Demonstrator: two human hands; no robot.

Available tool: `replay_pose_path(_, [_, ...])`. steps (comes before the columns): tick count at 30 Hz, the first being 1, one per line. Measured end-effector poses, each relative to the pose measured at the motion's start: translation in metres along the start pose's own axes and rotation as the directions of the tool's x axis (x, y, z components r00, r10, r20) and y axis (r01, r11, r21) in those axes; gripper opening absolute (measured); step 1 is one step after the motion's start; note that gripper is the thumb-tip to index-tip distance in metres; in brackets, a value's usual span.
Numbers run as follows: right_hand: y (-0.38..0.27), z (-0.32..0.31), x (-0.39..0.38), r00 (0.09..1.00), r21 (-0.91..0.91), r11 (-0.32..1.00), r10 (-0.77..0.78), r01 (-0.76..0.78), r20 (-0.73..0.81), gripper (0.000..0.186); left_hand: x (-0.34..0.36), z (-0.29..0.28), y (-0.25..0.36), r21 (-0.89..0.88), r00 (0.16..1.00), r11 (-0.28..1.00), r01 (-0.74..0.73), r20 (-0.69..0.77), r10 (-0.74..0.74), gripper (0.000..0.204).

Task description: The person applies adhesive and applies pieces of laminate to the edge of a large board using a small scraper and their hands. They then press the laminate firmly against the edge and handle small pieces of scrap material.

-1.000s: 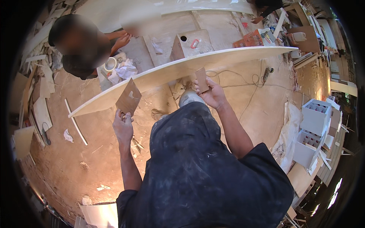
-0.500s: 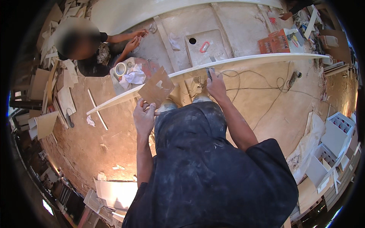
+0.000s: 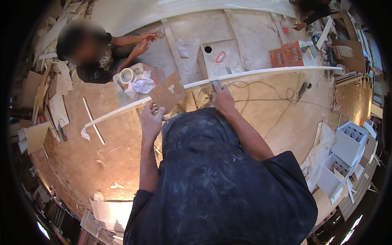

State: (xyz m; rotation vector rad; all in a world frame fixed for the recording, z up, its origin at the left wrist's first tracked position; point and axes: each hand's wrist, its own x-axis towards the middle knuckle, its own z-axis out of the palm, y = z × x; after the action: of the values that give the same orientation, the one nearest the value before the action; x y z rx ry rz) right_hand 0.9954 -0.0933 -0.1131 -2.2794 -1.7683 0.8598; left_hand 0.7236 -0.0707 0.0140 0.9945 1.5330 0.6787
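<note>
My left hand (image 3: 151,121) pinches a square brown board (image 3: 165,92) by its near corner, fingers below and thumb on the edge. A small pale dab of putty (image 3: 171,88) lies on that board. In my right hand (image 3: 223,99) is a dark grey putty scraper (image 3: 215,85), its blade at the near side of a long white panel edge (image 3: 281,71). Whether the blade touches the edge, I cannot tell. This edge runs across in front of me, and the brown board overlaps it at the left.
Beyond the edge at the left, a person (image 3: 134,47) holds both hands close together. Near them are a tape roll (image 3: 121,77) and a white cloth (image 3: 141,83). Red crates (image 3: 291,54) stand far right; a cable (image 3: 261,100) crosses the floor. Another person's hand (image 3: 299,27) shows at upper right.
The view has shifted slightly. My right hand and the scraper have moved left along the panel edge, closer to the brown board. Both hands keep their holds.
</note>
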Motion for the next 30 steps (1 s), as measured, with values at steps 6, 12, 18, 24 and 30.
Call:
replay_pose_path(6, [-0.024,0.015,-0.005,1.000,-0.001,1.000,0.023,-0.023,0.013,0.049,0.010,-0.016,-0.008,-0.009,0.997,0.999,0.047,0.067,-0.046,0.034])
replay_pose_path(12, [-0.026,0.029,-0.008,0.992,-0.039,0.996,0.086,-0.083,0.091,0.044,0.016,-0.034,-0.007,0.015,0.991,0.998,0.056,0.117,-0.058,0.036])
replay_pose_path(18, [-0.030,0.028,-0.009,0.998,0.044,0.998,0.046,-0.044,-0.037,0.044,0.032,-0.045,-0.011,-0.001,0.993,1.000,0.007,0.115,-0.007,0.036])
replay_pose_path(24, [-0.028,0.028,-0.001,0.997,-0.064,0.996,0.069,-0.070,-0.024,0.045,0.037,-0.042,-0.009,-0.009,0.994,0.999,-0.032,0.108,0.033,0.038])
replay_pose_path(30, [-0.031,0.019,-0.010,0.997,-0.106,0.992,0.066,-0.063,0.029,0.047,0.036,-0.050,-0.013,-0.042,0.998,0.999,-0.033,0.053,0.035,0.036])
